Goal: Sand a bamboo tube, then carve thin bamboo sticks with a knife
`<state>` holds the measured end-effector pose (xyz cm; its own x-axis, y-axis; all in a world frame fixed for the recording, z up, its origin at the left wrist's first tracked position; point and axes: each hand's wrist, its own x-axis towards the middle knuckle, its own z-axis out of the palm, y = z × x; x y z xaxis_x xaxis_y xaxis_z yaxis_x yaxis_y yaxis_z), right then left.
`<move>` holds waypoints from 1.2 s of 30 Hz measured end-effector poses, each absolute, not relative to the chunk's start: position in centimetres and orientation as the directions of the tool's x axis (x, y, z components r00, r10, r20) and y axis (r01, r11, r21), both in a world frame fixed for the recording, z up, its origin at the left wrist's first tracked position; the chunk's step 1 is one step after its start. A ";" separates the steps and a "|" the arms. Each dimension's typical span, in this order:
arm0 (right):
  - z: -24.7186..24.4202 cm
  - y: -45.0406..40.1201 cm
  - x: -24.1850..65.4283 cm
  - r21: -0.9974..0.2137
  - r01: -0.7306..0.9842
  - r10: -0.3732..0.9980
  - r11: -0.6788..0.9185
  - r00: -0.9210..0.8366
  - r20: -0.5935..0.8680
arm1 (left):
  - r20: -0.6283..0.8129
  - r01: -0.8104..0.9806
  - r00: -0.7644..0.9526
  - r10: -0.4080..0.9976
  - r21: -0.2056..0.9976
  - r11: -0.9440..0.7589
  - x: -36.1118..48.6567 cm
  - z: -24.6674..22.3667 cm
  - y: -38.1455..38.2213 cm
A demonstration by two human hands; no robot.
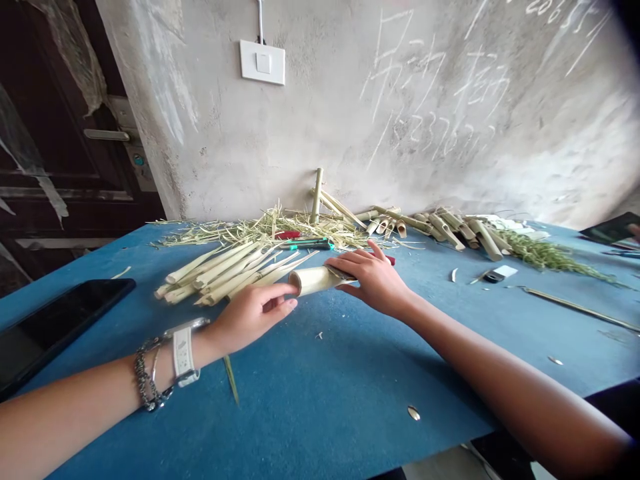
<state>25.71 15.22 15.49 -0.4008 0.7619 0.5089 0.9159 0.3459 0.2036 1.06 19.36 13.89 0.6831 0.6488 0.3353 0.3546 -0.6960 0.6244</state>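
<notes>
A short bamboo tube (313,281) lies sideways in front of me, its hollow cut end to the left. My left hand (263,310) is closed at that end, index fingertip against the rim and thumb just below. Over the tube's right part, my right hand (373,280) is closed on what looks like a knife (341,272); a dark, flat blade shows under the fingers and a red end shows beyond the hand. The hand hides most of its handle and the tube's far end. Split bamboo strips (220,270) lie bundled just behind my left hand.
Thin shavings (225,230) heap along the wall, with an upright bamboo stick (317,197) and a green-black tool (307,245). Cut tubes (445,227) lie back right. A phone (65,327) is at left; a small white-black object (500,274) and long rod (580,309) are at right.
</notes>
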 end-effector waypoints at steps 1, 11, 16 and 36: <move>15.4 15.2 25.5 0.209 0.910 0.761 0.357 -0.413 0.499 | 0.303 0.356 0.703 0.643 0.632 -0.688 1.1 13.8 19.4; 16.0 14.9 25.2 0.195 0.905 0.765 0.378 -0.424 0.485 | 0.520 0.331 0.647 0.557 0.466 -0.820 1.1 14.2 19.4; 15.8 15.0 24.9 0.172 0.893 0.756 0.415 -0.444 0.480 | 0.590 0.347 0.646 0.484 0.337 -0.875 1.2 13.8 19.6; 15.5 14.7 24.1 0.145 0.867 0.750 0.477 -0.488 0.446 | 0.367 0.266 0.803 0.470 0.485 -0.833 1.3 13.4 19.8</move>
